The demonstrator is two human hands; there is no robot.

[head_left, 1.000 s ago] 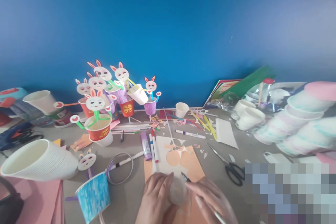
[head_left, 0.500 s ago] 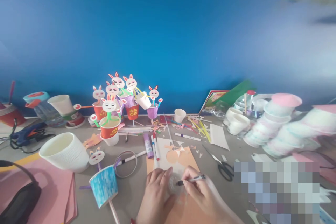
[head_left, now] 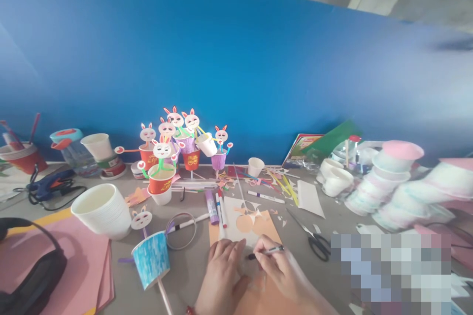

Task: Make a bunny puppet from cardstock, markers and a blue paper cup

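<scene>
My right hand [head_left: 275,263] is closed around a pen [head_left: 276,250] with a pale barrel, its dark end [head_left: 252,256] pointing down and left at the paper. Beside it, my left hand [head_left: 223,268] lies on the work with fingers stretched out and thumb apart. A small pale round piece [head_left: 244,265], washed out and hard to make out, lies between the hands. Under them are a white sheet [head_left: 236,216] with round cut-outs and an orange sheet [head_left: 271,221]. Open scissors [head_left: 318,246] lie to the right.
Rabbit-faced paper-cup figures [head_left: 161,170] stand back left. A blue cup figure [head_left: 152,261] lies left, near a tape ring [head_left: 181,231] and stacked white cups [head_left: 101,211]. Markers [head_left: 220,209] and a purple tube [head_left: 212,208] lie beyond the hands. Decorated cups [head_left: 391,177] are at right.
My right hand has turned the pen, bringing its dark end down from an upward tilt to the round piece. The left hand stays beside it. The camera view has shifted, showing more at left.
</scene>
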